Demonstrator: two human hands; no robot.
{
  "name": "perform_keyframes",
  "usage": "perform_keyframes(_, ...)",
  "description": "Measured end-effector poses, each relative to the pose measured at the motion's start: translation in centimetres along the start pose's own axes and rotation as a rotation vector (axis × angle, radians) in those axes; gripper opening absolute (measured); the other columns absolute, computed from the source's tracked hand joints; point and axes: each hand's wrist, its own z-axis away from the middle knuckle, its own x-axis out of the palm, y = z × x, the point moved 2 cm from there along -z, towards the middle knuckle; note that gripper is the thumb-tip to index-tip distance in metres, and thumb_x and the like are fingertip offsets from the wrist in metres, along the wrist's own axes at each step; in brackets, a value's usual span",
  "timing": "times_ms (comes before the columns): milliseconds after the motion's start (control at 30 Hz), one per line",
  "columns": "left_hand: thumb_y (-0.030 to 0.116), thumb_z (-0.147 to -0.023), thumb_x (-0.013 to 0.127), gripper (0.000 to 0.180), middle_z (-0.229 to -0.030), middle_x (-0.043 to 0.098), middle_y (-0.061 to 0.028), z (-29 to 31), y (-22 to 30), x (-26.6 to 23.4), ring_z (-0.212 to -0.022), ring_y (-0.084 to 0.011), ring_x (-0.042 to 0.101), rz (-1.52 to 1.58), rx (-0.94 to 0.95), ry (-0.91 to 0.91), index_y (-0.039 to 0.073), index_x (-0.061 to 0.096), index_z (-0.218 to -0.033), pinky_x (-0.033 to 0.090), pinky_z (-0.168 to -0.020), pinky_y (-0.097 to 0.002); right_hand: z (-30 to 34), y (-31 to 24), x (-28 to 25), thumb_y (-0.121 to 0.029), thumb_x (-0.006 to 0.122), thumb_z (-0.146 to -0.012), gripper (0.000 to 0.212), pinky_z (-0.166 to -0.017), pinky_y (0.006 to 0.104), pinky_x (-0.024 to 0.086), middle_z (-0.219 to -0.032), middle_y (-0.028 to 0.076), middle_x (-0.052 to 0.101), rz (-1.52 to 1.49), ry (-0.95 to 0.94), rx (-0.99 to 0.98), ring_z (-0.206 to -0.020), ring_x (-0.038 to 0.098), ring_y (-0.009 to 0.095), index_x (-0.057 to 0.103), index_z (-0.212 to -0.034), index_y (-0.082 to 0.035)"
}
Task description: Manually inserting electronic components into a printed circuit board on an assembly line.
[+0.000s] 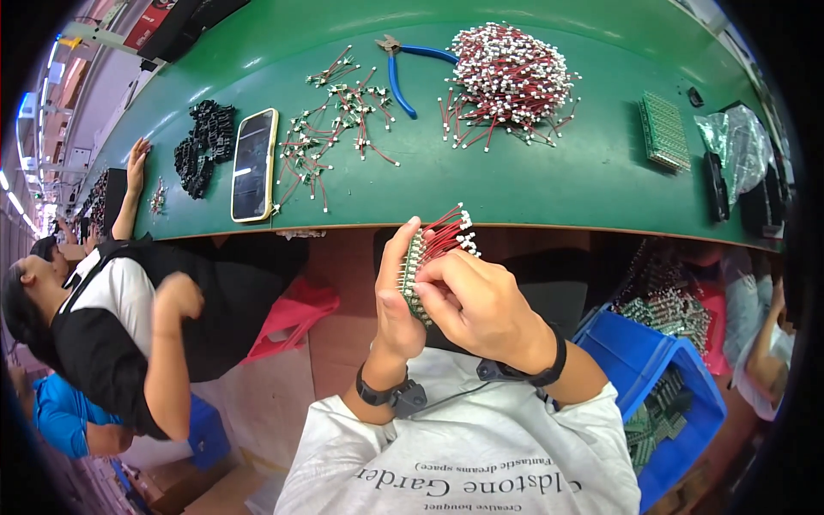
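Observation:
My left hand (398,300) is closed around the long edge of a narrow green circuit board panel (412,270), held upright in front of the table's edge. Red wire leads with white connectors (451,233) stick out from the panel's upper part toward the right. My right hand (481,300) has thumb and forefinger pinched together at the panel's face; whatever lies between the fingertips is hidden. Both wrists wear black bands. On the green table beyond lies a large heap of red wire leads with white connectors (515,77).
Left of the heap lie blue-handled cutters (396,81), scattered small boards with leads (335,129), a phone (255,167) and black parts (204,146). Stacked green panels (663,131) and a clear bag (736,146) sit right. A blue bin (635,352) stands beside me; a co-worker (112,318) sits left.

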Motion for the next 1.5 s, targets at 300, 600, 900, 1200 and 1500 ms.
perform_keyframes(300,0.073,-0.096,0.019,0.096,-0.129,0.052,-0.0209,0.0,-0.5,-0.1,-0.112,-0.0273,0.057,-0.111,0.068,0.009,-0.008,0.04,-0.143,0.045,-0.097,-0.0393,0.0,-0.2,-0.6,0.003,0.068,-0.08,0.015,-0.053,0.0363,0.047,-0.073,0.012,0.056,0.034,-0.072,-0.024,-0.059,0.058,0.028,0.06,-0.092,0.001)
perform_keyframes(600,0.069,-0.098,0.019,0.091,-0.129,0.051,-0.026,-0.4,-0.7,-0.4,-0.113,-0.0357,0.054,-0.31,0.199,-0.02,-0.008,0.043,-0.141,0.042,-0.098,-0.0432,0.2,-0.3,-0.9,0.002,0.069,-0.079,0.015,-0.051,0.0356,0.048,-0.072,0.012,0.057,0.065,-0.102,0.082,-0.056,0.058,0.027,0.058,-0.088,0.001)
perform_keyframes(900,0.067,-0.099,0.018,0.089,-0.132,0.047,-0.0278,-0.5,-0.6,-0.8,-0.118,-0.038,0.049,-0.34,0.198,-0.066,-0.009,0.041,-0.141,0.039,-0.101,-0.045,-0.1,0.1,-1.0,0.004,0.068,-0.078,0.014,-0.058,0.0377,0.05,-0.076,0.013,0.058,0.242,-0.191,-0.074,-0.065,0.06,0.03,0.058,-0.088,0.0)
perform_keyframes(1200,0.072,-0.097,0.021,0.094,-0.133,0.047,-0.0207,0.9,-2.2,-1.2,-0.118,-0.0293,0.052,-0.173,0.049,-0.086,-0.008,0.04,-0.141,0.04,-0.103,-0.0403,-1.0,2.4,-0.4,0.0,0.069,-0.075,0.015,-0.061,0.0391,0.049,-0.075,0.011,0.057,0.183,-0.31,-0.143,-0.069,0.06,0.03,0.06,-0.086,-0.003)
perform_keyframes(1500,0.076,-0.094,0.021,0.099,-0.139,0.046,-0.018,1.0,-1.2,-2.0,-0.128,-0.0239,0.049,0.136,-0.062,0.044,-0.007,0.033,-0.147,0.041,-0.108,-0.0388,-8.0,8.3,-8.3,-0.002,0.074,-0.073,0.018,-0.065,0.0376,0.05,-0.085,0.005,0.055,0.78,-0.078,-0.102,-0.08,0.06,0.025,0.071,-0.088,-0.012)
